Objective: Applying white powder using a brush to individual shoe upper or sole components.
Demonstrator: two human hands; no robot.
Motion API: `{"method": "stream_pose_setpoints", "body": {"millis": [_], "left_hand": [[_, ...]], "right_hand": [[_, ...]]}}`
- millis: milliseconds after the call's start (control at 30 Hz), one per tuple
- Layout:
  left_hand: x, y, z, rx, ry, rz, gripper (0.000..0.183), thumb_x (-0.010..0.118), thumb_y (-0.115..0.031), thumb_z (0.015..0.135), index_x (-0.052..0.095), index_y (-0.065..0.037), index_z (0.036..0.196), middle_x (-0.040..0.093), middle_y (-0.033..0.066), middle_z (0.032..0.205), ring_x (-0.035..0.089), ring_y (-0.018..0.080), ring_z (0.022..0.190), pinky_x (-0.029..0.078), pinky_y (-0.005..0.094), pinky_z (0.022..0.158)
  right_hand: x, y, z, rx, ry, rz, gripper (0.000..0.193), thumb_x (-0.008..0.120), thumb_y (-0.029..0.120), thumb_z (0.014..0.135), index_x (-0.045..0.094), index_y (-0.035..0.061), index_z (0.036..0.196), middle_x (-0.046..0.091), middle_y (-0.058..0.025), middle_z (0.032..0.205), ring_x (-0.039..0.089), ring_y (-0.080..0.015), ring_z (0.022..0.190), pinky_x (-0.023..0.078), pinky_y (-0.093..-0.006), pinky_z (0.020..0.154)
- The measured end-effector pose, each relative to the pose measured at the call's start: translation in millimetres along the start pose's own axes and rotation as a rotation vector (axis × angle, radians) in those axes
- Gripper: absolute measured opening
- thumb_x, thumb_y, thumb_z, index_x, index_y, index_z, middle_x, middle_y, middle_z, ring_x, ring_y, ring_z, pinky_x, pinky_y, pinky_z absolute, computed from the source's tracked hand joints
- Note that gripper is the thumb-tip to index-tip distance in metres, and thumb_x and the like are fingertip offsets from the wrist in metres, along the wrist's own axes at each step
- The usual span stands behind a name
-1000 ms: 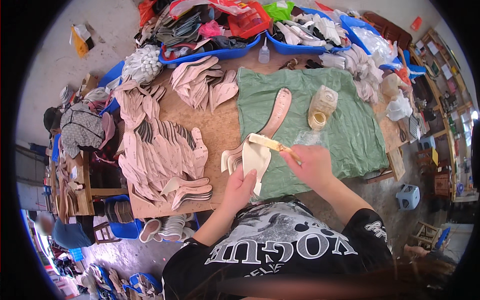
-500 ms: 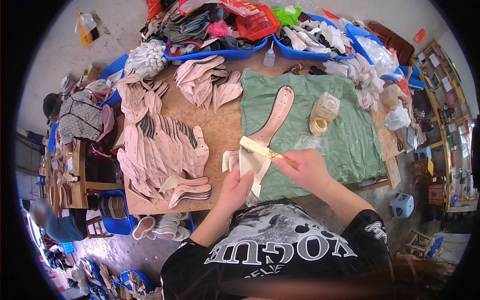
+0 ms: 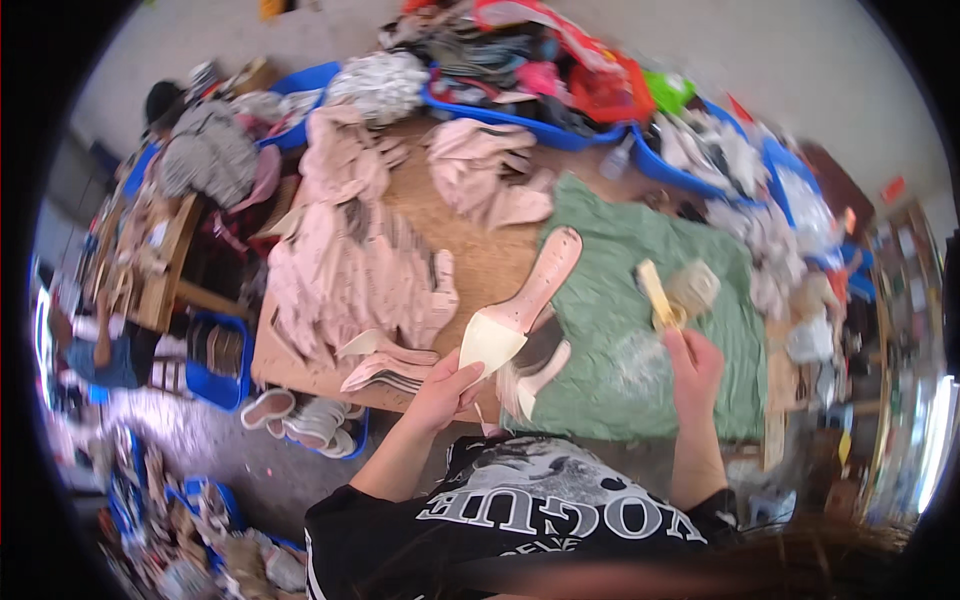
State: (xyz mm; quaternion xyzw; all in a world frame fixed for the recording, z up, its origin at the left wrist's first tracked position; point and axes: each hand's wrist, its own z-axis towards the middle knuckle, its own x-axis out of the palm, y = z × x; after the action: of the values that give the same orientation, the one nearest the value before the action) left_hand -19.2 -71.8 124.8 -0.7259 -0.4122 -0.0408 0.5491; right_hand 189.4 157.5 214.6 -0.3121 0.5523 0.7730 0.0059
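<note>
My left hand (image 3: 445, 393) grips a shoe insole (image 3: 497, 338) by its wide cream-coloured end, thumb on top. The narrow pinkish end of the insole points away toward the far side. Behind it, a dark insole and a light one (image 3: 548, 372) lie at the edge of a green cloth (image 3: 615, 225). My right hand (image 3: 693, 362) is closed on the handle of a flat brush (image 3: 655, 290) with pale yellow bristles. The brush is beside a cloudy plastic jar (image 3: 698, 287) on the cloth; whether they touch I cannot tell.
Pink insoles (image 3: 350, 270) are heaped on the left of the wooden table (image 3: 470, 255), and a smaller pile (image 3: 485, 170) lies farther back. Blue tubs (image 3: 550, 130) of shoe parts line the far edge. White shoe parts (image 3: 315, 420) stand in a tub below the near left edge.
My right hand has drawn the brush off the cream end and moved right, beside the jar. The insole has shifted left in my left hand. The whole view has turned slightly and blurred.
</note>
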Motion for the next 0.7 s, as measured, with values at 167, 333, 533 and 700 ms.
{"method": "stream_pose_setpoints", "body": {"millis": [167,333,533,700], "left_hand": [[-98,24,-4,0.089,-0.231,0.589,0.036,0.049,-0.021,0.094,0.047,-0.005,0.126,0.053,-0.0015,0.07,0.047,0.0079,0.055,0.04,0.0258,0.05],[-174,13,-35,0.207,-0.595,1.357,0.039,0.044,-0.015,0.092,0.044,-0.011,0.131,0.064,0.0194,0.091,0.062,0.0361,0.08,0.047,0.0456,0.07],[-220,13,-45,0.049,-0.624,1.65,0.045,0.049,-0.011,0.084,0.047,-0.015,0.129,0.064,0.019,0.094,0.062,0.0345,0.084,0.048,0.0457,0.068],[-251,52,-34,0.156,-0.786,1.952,0.044,0.05,-0.008,0.075,0.052,-0.012,0.118,0.059,0.0125,0.107,0.058,0.0298,0.096,0.043,0.0408,0.082]], "right_hand": [[11,-33,-12,0.0,0.009,-0.056,0.026,0.061,0.016,0.087,0.057,-0.0026,0.071,0.038,0.0057,0.057,0.033,-0.004,0.054,0.024,-0.0243,0.047],[22,-49,-12,0.112,0.19,0.001,0.027,0.059,0.019,0.089,0.058,-0.0024,0.073,0.042,0.0052,0.062,0.034,-0.0049,0.059,0.028,-0.0224,0.053],[36,-47,-2,0.092,0.238,-0.015,0.027,0.06,0.017,0.089,0.055,-0.0013,0.069,0.036,0.0069,0.059,0.03,-0.0033,0.056,0.022,-0.0228,0.049],[36,-51,-2,0.137,0.25,0.009,0.028,0.059,0.017,0.089,0.055,-0.0017,0.069,0.035,0.0072,0.061,0.029,-0.0033,0.058,0.022,-0.0223,0.051]]}}
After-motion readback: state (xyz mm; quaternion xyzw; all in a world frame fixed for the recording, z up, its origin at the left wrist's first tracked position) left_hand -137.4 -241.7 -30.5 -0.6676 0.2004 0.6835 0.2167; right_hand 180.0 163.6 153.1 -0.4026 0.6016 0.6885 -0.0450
